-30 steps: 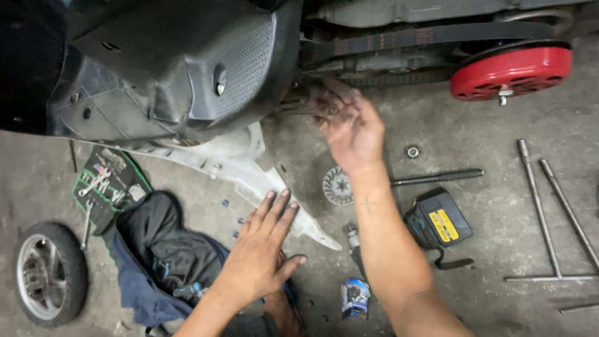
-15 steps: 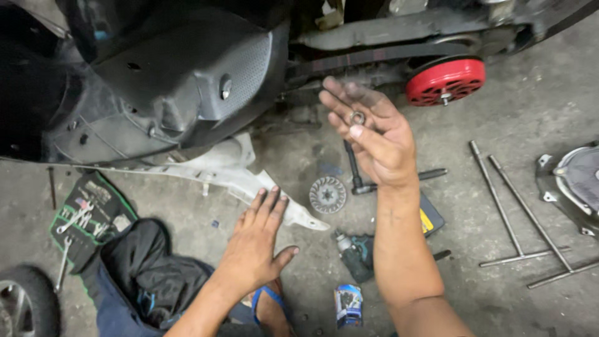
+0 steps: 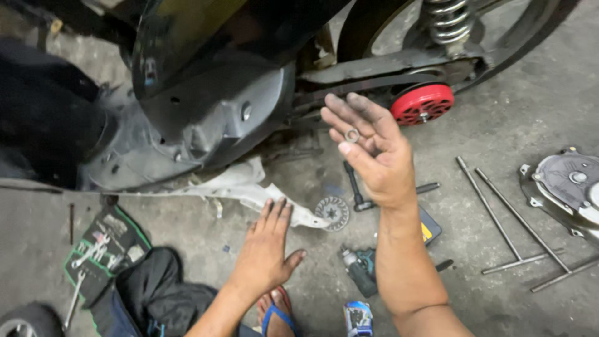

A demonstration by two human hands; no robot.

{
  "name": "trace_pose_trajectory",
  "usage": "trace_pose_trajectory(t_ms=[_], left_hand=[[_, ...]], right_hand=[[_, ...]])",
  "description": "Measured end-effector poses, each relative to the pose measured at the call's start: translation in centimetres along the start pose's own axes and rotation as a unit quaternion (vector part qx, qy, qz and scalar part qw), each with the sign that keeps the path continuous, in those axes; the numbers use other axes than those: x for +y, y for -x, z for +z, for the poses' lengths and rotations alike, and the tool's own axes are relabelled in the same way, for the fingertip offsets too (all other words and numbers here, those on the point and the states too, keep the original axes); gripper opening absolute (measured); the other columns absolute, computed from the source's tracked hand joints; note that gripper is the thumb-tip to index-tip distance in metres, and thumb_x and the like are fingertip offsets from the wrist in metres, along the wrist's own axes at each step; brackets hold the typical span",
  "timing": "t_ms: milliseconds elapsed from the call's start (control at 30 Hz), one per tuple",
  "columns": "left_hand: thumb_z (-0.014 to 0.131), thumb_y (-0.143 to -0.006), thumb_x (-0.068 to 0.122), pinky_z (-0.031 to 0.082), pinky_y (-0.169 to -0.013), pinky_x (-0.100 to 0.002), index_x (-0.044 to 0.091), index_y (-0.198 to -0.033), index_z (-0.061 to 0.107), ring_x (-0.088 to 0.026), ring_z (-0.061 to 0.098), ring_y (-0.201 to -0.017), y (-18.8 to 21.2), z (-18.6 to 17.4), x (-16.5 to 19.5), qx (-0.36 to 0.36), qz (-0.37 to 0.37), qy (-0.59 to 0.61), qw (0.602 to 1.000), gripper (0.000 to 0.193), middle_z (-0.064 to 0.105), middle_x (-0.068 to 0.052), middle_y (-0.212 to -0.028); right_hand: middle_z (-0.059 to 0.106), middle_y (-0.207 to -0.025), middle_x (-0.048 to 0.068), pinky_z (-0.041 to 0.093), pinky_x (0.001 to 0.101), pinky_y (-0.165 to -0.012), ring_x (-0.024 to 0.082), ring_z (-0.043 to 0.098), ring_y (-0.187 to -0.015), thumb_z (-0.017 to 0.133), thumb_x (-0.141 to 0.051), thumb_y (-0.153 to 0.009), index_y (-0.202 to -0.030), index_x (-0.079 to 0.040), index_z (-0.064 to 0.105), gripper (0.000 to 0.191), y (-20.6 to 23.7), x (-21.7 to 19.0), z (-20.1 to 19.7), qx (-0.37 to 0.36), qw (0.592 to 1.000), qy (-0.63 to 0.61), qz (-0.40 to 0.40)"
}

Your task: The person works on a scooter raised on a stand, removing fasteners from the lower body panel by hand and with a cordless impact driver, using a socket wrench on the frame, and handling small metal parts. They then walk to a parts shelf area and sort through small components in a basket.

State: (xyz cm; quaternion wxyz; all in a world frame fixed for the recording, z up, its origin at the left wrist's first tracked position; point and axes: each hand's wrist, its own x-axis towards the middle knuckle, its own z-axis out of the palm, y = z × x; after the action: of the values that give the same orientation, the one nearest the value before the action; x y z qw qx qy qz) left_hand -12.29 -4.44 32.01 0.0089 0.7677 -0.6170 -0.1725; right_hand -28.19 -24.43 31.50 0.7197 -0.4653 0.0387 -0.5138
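Observation:
My right hand (image 3: 373, 148) is raised palm up in front of the scooter's engine, fingers greasy and spread. A small metal washer (image 3: 352, 135) lies on its fingers. My left hand (image 3: 267, 251) rests flat on the concrete floor, fingers apart, holding nothing, just below a white plastic panel (image 3: 249, 189). The red clutch (image 3: 422, 103) with its drive belt sits behind my right hand.
A round finned metal disc (image 3: 331, 213) and a socket wrench (image 3: 359, 188) lie on the floor. Two T-handle wrenches (image 3: 499, 218) and a grey engine cover (image 3: 564, 187) are at right. A cordless tool (image 3: 360, 269), a small can (image 3: 357, 317), a tool pouch (image 3: 103, 246), a wheel (image 3: 25, 321), dark cloth.
My right hand came out from under the engine and rose palm up with the washer on its fingers. The view shifted right and up. My left hand stayed on the floor.

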Motion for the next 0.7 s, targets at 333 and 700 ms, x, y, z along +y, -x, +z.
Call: trace_pose_trajectory(t_ms=[333,700], left_hand=[[0.083,-0.076,0.036,0.029,-0.113,-0.055,0.001,-0.157,0.024,-0.039,0.017,-0.151,0.5,0.0,1.0,-0.005,-0.017,-0.027,0.999,0.106,0.025,-0.018,-0.166],[0.082,-0.076,0.037,0.030,-0.113,-0.053,0.000,-0.156,0.025,-0.040,0.018,-0.150,0.6,0.2,0.7,0.000,-0.003,-0.033,0.999,0.105,0.025,-0.020,-0.165]], right_hand=[[0.057,-0.155,0.024,0.052,0.0360,-0.116,0.032,0.061,-0.142,0.062,0.017,-0.099,-0.157,-0.002,0.037,0.066,0.8,-3.3,1.8,0.078,0.985,0.128,-0.084],[0.058,-0.151,0.026,0.053,0.0361,-0.114,0.031,0.062,-0.139,0.062,0.019,-0.096,-0.154,0.001,0.040,0.064,0.8,-3.6,2.3,0.069,0.983,0.132,-0.111]])
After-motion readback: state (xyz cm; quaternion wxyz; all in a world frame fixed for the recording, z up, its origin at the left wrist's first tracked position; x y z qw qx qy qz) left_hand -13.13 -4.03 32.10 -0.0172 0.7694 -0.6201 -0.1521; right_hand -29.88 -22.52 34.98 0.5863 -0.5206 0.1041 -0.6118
